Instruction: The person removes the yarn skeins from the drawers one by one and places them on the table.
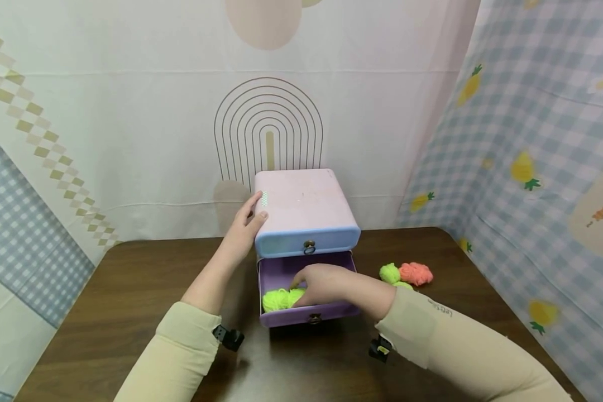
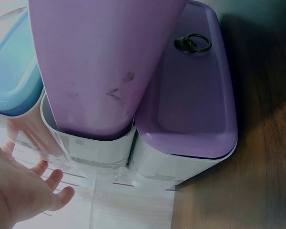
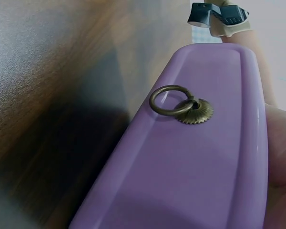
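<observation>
My right hand (image 1: 324, 285) reaches into the pulled-out purple drawer (image 1: 286, 319), its finger and thumb curled round the green yarn (image 1: 277, 300) lying there; how firmly, I can't tell. My left hand (image 1: 241, 231), fingers loosely spread, rests against the side of the pink box (image 1: 304, 201), gripping nothing. If the right wrist sank onto the drawer's rim, the drawer could tip; a careless elbow swing could roll the orange yarn (image 1: 416, 274) beyond that wrist.

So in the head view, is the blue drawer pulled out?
No, the blue drawer sits closed at the top, while the purple drawer below it is pulled out, with the right hand inside.
</observation>
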{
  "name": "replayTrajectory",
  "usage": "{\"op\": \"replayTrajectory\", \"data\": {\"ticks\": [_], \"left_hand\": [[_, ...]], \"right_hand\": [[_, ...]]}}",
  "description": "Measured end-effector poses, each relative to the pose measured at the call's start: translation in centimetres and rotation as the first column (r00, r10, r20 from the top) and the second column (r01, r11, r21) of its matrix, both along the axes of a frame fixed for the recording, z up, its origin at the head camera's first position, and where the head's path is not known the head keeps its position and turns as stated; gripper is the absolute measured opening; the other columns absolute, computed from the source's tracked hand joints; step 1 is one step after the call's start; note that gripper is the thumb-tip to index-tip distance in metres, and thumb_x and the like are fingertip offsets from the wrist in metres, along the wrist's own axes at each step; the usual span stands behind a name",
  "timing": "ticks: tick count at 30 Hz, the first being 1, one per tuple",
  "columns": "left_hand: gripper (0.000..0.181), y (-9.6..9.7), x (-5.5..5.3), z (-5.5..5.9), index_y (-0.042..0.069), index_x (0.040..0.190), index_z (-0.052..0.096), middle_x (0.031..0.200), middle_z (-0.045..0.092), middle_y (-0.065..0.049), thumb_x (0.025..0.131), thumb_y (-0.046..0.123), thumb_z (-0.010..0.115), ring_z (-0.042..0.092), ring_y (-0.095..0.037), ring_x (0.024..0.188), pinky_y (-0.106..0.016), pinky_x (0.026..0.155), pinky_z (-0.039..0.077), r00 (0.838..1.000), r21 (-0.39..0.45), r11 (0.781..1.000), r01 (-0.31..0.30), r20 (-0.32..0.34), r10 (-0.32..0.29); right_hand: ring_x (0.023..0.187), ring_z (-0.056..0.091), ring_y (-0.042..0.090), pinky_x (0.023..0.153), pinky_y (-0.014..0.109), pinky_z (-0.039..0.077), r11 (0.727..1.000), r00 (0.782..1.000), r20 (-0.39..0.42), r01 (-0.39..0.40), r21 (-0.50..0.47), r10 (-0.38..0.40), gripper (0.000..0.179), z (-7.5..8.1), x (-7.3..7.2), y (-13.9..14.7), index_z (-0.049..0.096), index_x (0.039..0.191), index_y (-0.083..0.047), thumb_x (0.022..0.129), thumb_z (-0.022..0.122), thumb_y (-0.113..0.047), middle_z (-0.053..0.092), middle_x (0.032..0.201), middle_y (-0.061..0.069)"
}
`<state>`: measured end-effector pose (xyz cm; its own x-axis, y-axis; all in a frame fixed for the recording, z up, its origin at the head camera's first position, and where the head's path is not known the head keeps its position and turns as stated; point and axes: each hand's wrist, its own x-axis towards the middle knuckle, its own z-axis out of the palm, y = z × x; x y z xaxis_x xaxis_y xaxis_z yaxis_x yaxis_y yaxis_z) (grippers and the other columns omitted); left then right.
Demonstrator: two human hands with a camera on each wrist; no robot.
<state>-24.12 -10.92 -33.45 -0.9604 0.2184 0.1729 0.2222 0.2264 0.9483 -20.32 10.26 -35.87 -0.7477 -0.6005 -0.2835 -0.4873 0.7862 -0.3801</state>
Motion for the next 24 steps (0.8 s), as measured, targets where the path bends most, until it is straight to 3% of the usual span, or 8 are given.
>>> {"op": "replayTrajectory", "data": {"ticks": [11, 24], "left_hand": [[0.062, -0.15, -0.24, -0.11, 0.011, 0.159, 0.022, 0.162, 0.01, -0.022, 0.103, 0.027, 0.045, 0.014, -0.039, 0.147, -0.056, 0.113, 0.027, 1.0, -0.002, 1.0, -0.002, 0.004, 0.002], [0.062, -0.05, -0.13, -0.12, 0.012, 0.159, 0.022, 0.162, 0.008, -0.022, 0.103, 0.028, 0.045, 0.014, -0.04, 0.147, -0.056, 0.112, 0.028, 1.0, -0.004, 1.0, -0.006, 0.008, 0.006]], "right_hand": [[0.103, 0.064, 0.014, 0.09, 0.036, 0.05, 1.0, 1.0, -0.001, 0.019, 0.023, -0.019, 0.032, -0.14, -0.29, -0.07, 0.076, 0.11, -0.016, 0.083, 0.08, -0.033, 0.072, 0.108, -0.006], [0.078, 0.058, 0.006, 0.075, 0.03, 0.049, 0.998, 0.999, -0.007, 0.033, -0.062, -0.033, 0.024, 0.15, -0.16, 0.77, 0.076, 0.099, -0.019, 0.079, 0.082, -0.031, 0.068, 0.09, -0.012]]}}
